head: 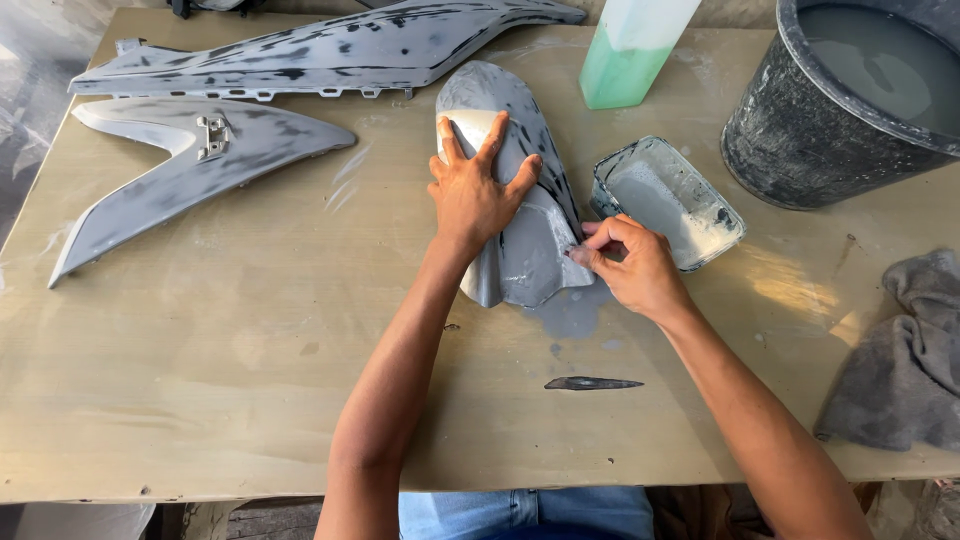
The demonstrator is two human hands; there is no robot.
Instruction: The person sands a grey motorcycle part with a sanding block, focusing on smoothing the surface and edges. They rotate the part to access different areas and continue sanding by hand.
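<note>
A grey curved plastic body panel (525, 250) with dark sanded patches lies in the middle of the table. My left hand (473, 188) presses flat on top of it, fingers spread. My right hand (632, 262) is at the panel's right lower edge, fingers pinched together against it; whatever small piece they hold is hidden. A grey wet smear (572, 312) spreads on the table under that edge.
Two long grey panels (190, 165) (320, 50) lie at the back left. A rectangular tub of grey water (665, 200), a green bottle (630, 50) and a large bucket (850, 100) stand at the back right. A grey rag (900, 360) lies right. A dark sliver (592, 383) rests near the front.
</note>
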